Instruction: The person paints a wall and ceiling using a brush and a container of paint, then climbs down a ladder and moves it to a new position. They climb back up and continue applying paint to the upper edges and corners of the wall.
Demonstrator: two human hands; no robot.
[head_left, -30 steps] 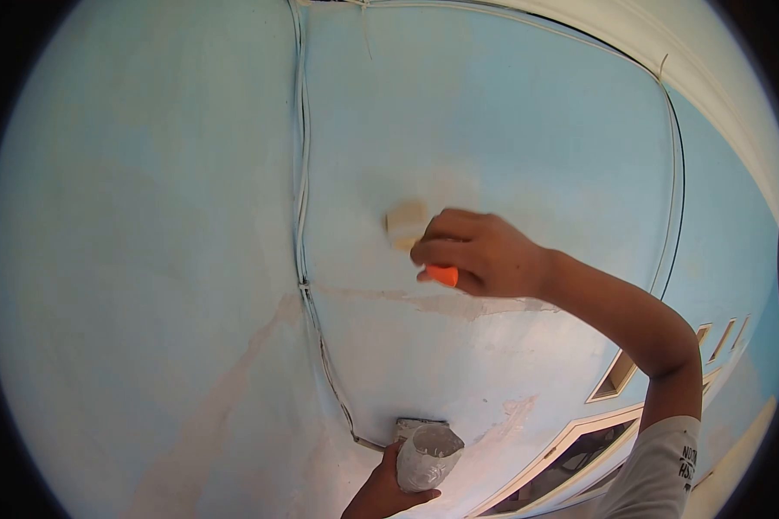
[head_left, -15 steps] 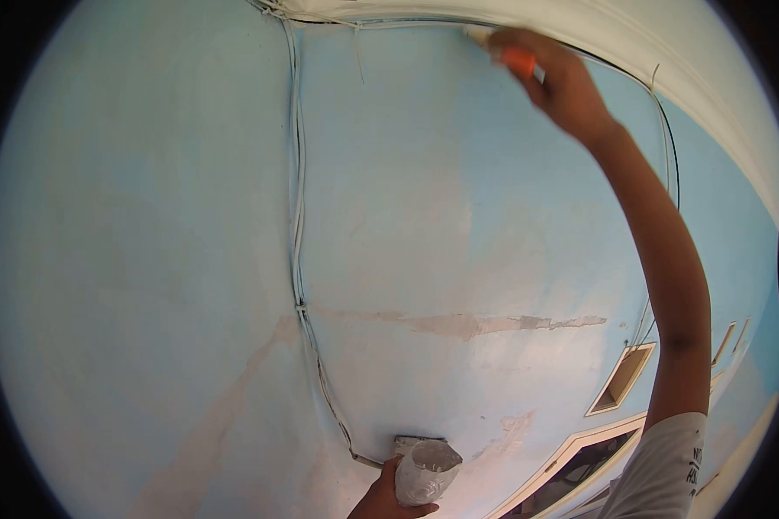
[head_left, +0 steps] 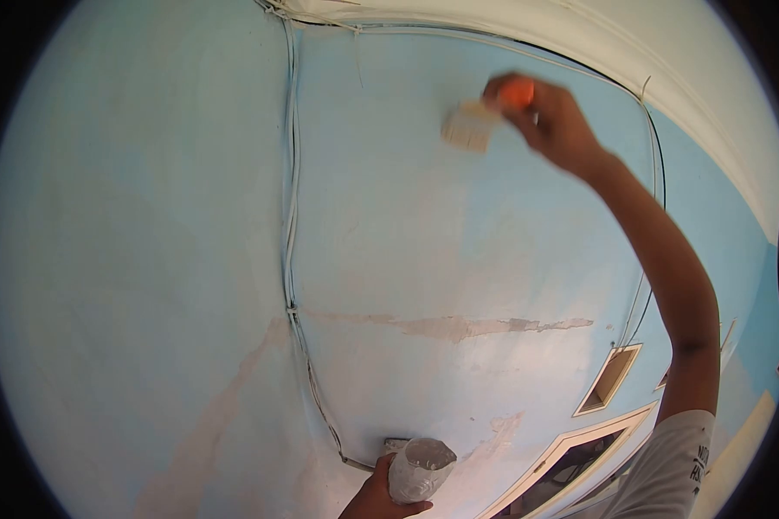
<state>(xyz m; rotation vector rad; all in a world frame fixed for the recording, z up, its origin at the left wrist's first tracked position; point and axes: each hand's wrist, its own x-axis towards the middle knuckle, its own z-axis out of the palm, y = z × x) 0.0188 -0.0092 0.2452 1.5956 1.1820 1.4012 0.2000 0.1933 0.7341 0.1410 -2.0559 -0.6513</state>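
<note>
High on the blue wall, my right hand (head_left: 545, 121) is closed round the orange handle (head_left: 517, 92) of a wide brush (head_left: 466, 127). Its pale bristles are at the wall and slightly blurred; whether they touch it I cannot tell. Low in the view, my left hand (head_left: 381, 496) is wrapped round a translucent plastic container (head_left: 421, 471) with an open top and whitish smears. Behind the container, part of a grey box (head_left: 395, 445) shows on the wall.
Bundled cables (head_left: 292, 199) run down the wall and along the top near the white ceiling (head_left: 666, 60). A peeled strip (head_left: 467, 327) crosses the wall. At the lower right are a small framed recess (head_left: 609, 379) and a white-framed opening (head_left: 571, 463).
My right hand has come down a little from the wall's top edge with the brush, whose bristles now show more fully. My left hand and the container sit slightly further left in view.
</note>
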